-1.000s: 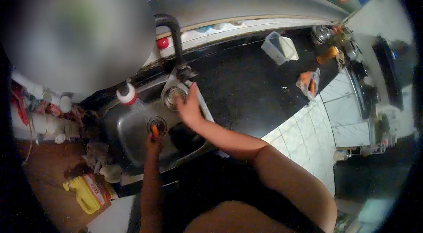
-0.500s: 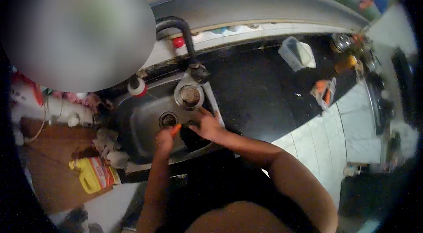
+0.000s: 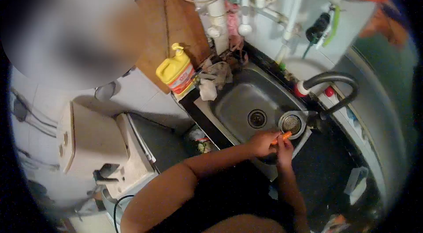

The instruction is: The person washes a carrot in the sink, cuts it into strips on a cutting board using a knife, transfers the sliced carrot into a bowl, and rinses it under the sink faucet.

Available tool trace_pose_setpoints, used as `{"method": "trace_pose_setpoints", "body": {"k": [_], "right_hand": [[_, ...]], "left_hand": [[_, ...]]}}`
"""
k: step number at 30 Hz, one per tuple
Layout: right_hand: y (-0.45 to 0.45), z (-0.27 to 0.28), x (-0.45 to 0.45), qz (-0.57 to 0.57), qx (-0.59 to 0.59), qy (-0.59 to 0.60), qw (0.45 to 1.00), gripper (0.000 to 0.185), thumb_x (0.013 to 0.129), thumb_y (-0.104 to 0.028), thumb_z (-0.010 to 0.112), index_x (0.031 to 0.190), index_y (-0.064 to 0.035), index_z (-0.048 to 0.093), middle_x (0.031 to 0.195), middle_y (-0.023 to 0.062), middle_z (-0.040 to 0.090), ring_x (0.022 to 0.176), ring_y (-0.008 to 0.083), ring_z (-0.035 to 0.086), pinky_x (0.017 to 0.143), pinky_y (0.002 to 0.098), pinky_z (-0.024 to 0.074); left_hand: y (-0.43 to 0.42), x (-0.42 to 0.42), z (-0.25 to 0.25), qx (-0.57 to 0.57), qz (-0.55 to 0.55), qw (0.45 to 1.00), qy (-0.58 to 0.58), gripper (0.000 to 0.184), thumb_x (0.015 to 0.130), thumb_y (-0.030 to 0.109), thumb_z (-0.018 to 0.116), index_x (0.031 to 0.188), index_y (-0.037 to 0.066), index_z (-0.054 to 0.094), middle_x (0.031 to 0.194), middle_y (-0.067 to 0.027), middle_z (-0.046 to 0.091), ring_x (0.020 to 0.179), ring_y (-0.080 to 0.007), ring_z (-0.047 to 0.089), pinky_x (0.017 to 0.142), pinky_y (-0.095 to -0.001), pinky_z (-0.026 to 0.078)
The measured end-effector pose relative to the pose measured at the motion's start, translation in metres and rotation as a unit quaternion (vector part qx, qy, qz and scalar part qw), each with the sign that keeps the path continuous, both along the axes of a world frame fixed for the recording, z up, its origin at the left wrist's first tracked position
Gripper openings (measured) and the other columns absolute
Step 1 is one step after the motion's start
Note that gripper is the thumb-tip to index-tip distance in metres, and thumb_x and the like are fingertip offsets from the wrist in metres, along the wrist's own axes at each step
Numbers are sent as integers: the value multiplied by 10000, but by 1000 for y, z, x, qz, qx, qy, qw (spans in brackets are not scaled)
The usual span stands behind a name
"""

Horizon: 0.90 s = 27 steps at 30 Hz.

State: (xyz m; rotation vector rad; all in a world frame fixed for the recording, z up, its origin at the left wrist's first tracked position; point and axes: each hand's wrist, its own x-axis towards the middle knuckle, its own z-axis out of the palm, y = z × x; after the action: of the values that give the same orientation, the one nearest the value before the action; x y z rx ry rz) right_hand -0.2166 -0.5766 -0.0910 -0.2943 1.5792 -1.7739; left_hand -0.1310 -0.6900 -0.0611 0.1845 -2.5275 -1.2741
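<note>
Over the near right corner of the sink (image 3: 233,105), my two hands are together at an orange carrot (image 3: 287,135). My left hand (image 3: 263,144) has its fingers closed round the carrot's left part. The fingers of my right hand (image 3: 285,148) are closed and lie across its middle, with the orange tip showing beyond them. Whether the right hand also has a small tool in it is hidden. Just behind the hands sits a round metal strainer (image 3: 291,124) in the small side basin. The sink's drain (image 3: 257,119) is to the left.
A black curved faucet (image 3: 339,76) arches over the right side. Left of the sink stand a yellow detergent bottle (image 3: 176,72) and crumpled cloths (image 3: 216,74). A clear plastic container (image 3: 355,181) rests on the dark counter (image 3: 321,167). A white appliance (image 3: 94,136) is at far left.
My view has swung to the left, so the sink now appears further right and turned. My right hand, apart from the carrot before, has come up against it beside the left.
</note>
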Motion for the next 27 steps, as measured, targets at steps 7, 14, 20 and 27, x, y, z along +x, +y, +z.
{"method": "trace_pose_setpoints", "body": {"k": [7,14,20,27], "right_hand": [[-13,-37,-44,146,223,489,830,254,798,-226,583,915,-3,553,816,87,575,769,197,548,691,298,436],[3,-29,-22,72,174,468,863,333,751,-194,596,1002,21,557,1143,200,490,1039,330,478,863,394,394],[11,-11,-20,49,120,496,859,316,758,-177,587,991,34,556,1215,199,443,1064,321,466,895,375,378],[2,8,8,36,82,405,910,378,794,-235,600,1056,29,534,1204,171,449,1074,270,457,875,324,385]], "left_hand": [[-76,29,-15,-12,74,953,-292,578,733,327,616,1170,-14,451,1050,-193,549,982,-345,522,877,-389,392],[-131,123,52,-78,269,960,22,526,721,241,636,1174,34,467,1085,-193,536,1007,-332,515,879,-385,397],[-289,247,152,-332,670,605,273,525,724,174,671,1118,-48,405,1005,-161,524,917,-260,513,817,-344,414],[-376,307,243,-50,612,758,221,404,799,357,602,935,-22,574,770,-38,571,655,-102,507,588,-222,412]]}}
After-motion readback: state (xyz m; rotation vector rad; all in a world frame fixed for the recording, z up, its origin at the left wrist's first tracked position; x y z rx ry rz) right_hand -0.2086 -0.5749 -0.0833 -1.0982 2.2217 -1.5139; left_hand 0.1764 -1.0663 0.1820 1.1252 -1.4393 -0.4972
